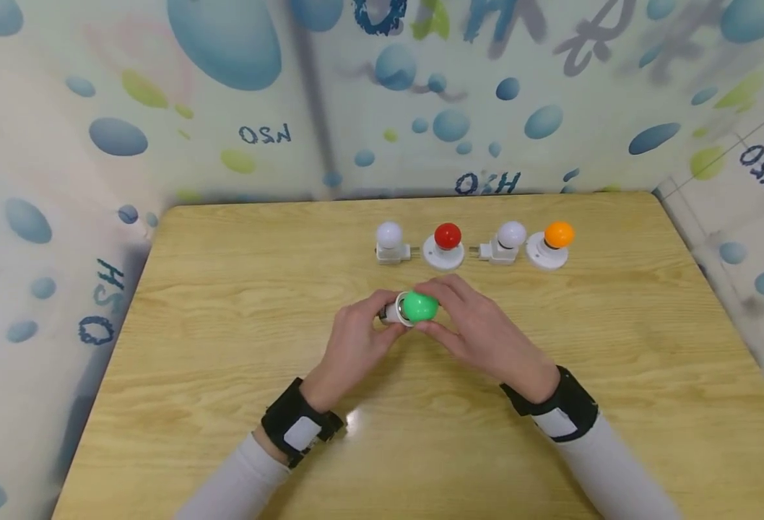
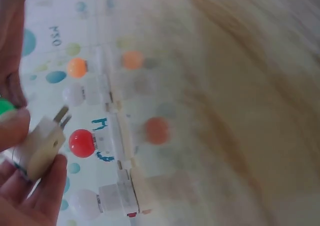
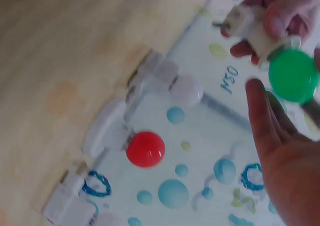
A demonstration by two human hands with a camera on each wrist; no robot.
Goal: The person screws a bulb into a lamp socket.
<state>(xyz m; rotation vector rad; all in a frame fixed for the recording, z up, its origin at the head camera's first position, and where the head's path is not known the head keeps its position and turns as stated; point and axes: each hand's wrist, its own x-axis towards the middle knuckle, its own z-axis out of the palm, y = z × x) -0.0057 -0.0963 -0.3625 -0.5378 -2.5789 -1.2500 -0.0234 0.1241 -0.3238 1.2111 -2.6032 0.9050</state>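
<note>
My left hand (image 1: 356, 336) grips a white plug-in lamp socket (image 1: 391, 313) over the middle of the table. Two metal prongs (image 2: 61, 115) stick out of the socket in the left wrist view. At the socket's mouth sits a green light bulb (image 1: 421, 307), tilted sideways and facing right. My right hand (image 1: 486, 332) holds that bulb, with thumb and fingertips on opposite sides of its globe. In the right wrist view the green globe (image 3: 293, 75) shows large, and the socket's mouth (image 3: 280, 48) is right behind it.
Behind the hands runs a row: a white bulb (image 1: 389, 235) in a plug-in socket, a red bulb (image 1: 448, 235) on a round white base, another plug-in white bulb (image 1: 511, 234), and an orange bulb (image 1: 560, 234) on a round base. A patterned wall covering (image 1: 226, 166) borders the wooden table (image 1: 239, 289).
</note>
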